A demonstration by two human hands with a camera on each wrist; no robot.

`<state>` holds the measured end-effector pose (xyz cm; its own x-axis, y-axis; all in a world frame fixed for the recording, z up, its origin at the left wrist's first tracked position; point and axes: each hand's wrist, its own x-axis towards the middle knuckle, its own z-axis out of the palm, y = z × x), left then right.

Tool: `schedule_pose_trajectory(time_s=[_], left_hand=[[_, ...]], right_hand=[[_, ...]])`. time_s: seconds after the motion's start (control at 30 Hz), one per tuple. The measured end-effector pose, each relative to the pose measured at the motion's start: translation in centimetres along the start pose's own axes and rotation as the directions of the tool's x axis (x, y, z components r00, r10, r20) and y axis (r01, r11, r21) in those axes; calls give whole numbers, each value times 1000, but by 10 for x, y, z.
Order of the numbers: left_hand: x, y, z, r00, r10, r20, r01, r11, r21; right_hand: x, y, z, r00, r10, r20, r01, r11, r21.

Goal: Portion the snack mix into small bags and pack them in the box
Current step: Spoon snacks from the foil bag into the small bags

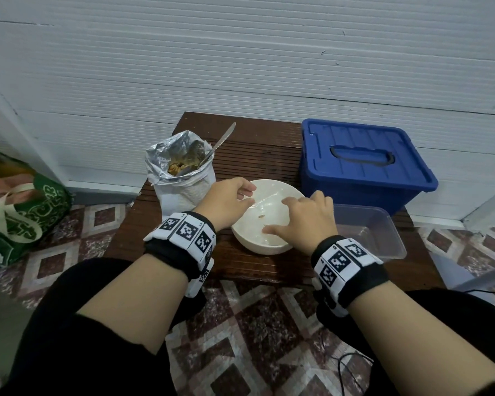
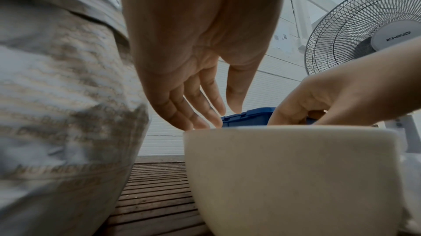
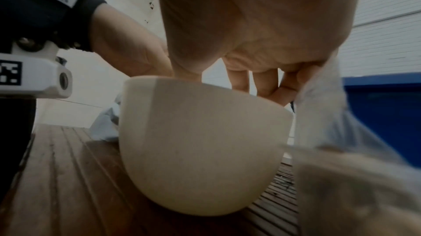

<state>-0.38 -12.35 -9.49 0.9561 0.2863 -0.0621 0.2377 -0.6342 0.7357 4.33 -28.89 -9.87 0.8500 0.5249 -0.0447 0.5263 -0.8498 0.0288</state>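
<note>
Left to right on the slatted wooden table (image 1: pixel 257 155): open foil snack-mix bag (image 1: pixel 183 172) holding a metal spoon (image 1: pixel 217 147); left hand (image 1: pixel 226 201), fingers loosely spread over the white ceramic bowl (image 1: pixel 269 241); right hand (image 1: pixel 306 221) pinching a thin clear plastic bag (image 1: pixel 257 202) there; blue lidded plastic box (image 1: pixel 363 164), closed.

Legible text is scarce. In the left wrist view, upper right of the frame, the white hub of a standing fan (image 2: pixel 395 36) bears the brand "KHIND" in dark capitals. In the same view, lower left of the frame, the snack mix bag (image 2: pixel 61 117) carries blurred printed lines; one appears to begin "NUTRI", the remainder unreadable. In the head view, far left of the frame, a green tote bag (image 1: pixel 29 212) shows large pale lettering, folded and not decipherable. Both wristbands (image 1: pixel 183 228) carry square black-and-white coded markers with tiny characters beside them, too small to read. The blue storage box (image 1: pixel 363 164) shows no readable label.
</note>
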Motion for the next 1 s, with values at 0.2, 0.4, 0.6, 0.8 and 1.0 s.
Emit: schedule_pose_trajectory(time_s=[0.2,0.4,0.6,0.8,1.0], left_hand=[[0,-1,-2,1000,-3,-4,3,1000,17],[0,-1,-3,1000,-3,7,2,999,35],[-1,0,-3,1000,6,11,-7,998,59],[-2,1,-6,999,23,-23,-23,999,23],[-5,8,-8,990,132,-57,-136,988,-78]], right_hand=[[3,-9,5,997,5,75,-4,1000,-4],[-3,-10,-1,999,-38,12,37,993,116],[-4,-10,-3,992,-110,-55,120,961,248],[3,-3,-11,997,14,-82,32,840,541],[5,14,-29,989,151,0,-70,461,885]])
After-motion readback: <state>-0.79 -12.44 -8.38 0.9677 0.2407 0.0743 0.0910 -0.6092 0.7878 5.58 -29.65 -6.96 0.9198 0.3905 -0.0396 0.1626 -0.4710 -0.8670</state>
